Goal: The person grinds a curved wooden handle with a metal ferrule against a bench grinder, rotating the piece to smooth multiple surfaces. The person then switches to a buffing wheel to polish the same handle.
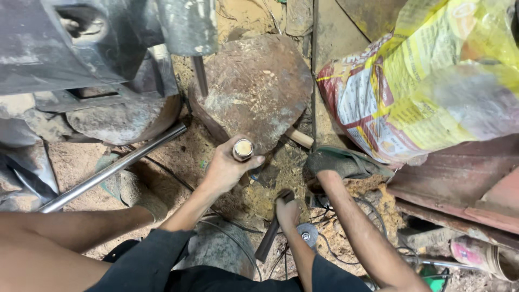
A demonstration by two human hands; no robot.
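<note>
Fingers (254, 160) of the left hand (227, 170) clench a wooden handle's end (243, 148) beside the round rusty plate (254, 89); right hand (287, 212) grips a dark metal bar (268, 238) above the dusty floor (178, 157), seemingly mid-positioning; steady aim matters.

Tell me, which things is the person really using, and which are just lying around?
In use:
- left hand gripping a short metal tube with a pale plug
- right hand gripping a dark flat metal bar

Lying about:
- round rusty plate
- long shiny steel rod
- yellow printed sack
- small grinder disc
- tangled wires
</note>
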